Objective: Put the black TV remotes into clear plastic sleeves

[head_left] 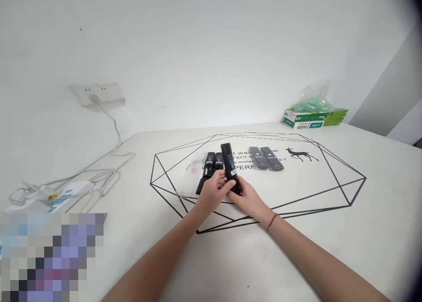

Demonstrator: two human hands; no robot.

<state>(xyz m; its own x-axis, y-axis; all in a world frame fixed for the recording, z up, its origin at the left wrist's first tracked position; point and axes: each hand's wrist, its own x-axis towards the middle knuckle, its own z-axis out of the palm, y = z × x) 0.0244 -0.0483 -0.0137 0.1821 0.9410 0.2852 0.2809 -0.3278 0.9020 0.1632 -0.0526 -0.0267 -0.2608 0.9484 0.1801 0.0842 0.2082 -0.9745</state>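
Note:
Both of my hands hold one black remote control [228, 158], tilted up with its labelled back towards me. My left hand [214, 187] grips its lower left side with the thumb across it. Round the lower right side is my right hand [245, 197], partly behind the remote. Just left of it, two more black remotes [209, 160] lie back up with what look like open battery compartments. Two remotes in clear wrap [271, 158] lie button side up to the right.
Green and white boxes [305, 118] with a clear plastic bag on top stand at the back right. A power strip [70, 195] and loose cables lie at the left, below a wall socket [99, 93]. A pixelated patch covers the lower left corner.

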